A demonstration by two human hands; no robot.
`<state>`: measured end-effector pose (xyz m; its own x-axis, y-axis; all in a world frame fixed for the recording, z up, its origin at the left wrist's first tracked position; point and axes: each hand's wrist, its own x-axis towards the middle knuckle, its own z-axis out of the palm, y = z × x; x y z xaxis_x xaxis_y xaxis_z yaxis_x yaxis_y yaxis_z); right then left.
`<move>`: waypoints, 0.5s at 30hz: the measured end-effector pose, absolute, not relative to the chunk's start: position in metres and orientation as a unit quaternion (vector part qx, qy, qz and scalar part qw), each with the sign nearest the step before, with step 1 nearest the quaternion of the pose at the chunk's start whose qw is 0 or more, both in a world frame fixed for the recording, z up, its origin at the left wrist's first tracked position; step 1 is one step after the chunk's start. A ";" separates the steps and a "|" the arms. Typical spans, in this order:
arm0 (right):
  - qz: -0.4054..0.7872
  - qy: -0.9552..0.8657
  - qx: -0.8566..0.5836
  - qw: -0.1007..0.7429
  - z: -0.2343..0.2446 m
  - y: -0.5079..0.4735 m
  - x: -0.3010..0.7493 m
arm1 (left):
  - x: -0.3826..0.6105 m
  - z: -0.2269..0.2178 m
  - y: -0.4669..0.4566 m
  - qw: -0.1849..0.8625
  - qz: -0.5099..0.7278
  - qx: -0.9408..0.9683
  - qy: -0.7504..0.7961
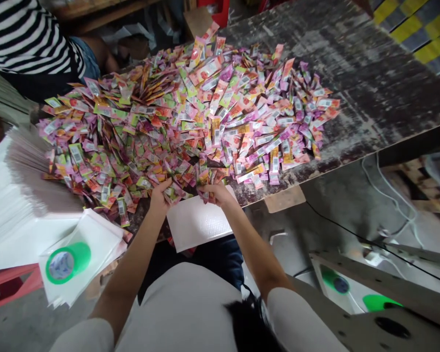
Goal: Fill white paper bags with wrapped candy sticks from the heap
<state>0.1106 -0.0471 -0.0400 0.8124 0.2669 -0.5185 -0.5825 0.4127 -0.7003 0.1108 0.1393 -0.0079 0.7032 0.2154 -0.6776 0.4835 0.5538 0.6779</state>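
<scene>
A wide heap of small, brightly printed stick packets [220,112] covers much of the dark worn table. At the heap's near edge my left hand [160,195] is closed around some of these packets. My right hand [216,193], a little to the right, also grips a bunch of them. Both hands are slightly blurred, and their fingertips are partly hidden among the packets. Below and between them, a white padded mailer [198,225] lies at the table edge, over my lap.
To the left are a tall stack of white mailers [25,190] and a roll of green tape [64,264] on loose white bags. A person in a striped top [29,39] sits across the table [352,73]. Cables [392,195] run across the floor at right.
</scene>
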 end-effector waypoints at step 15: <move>0.303 0.032 -0.513 0.802 -0.021 -0.031 0.078 | 0.058 -0.032 0.114 0.697 -0.112 0.648 0.286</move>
<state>0.0780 -0.0308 -0.0212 0.8147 0.4530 -0.3620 -0.5185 0.2894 -0.8046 0.0581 0.1137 -0.0315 0.8114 0.2140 -0.5439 0.5270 0.1344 0.8391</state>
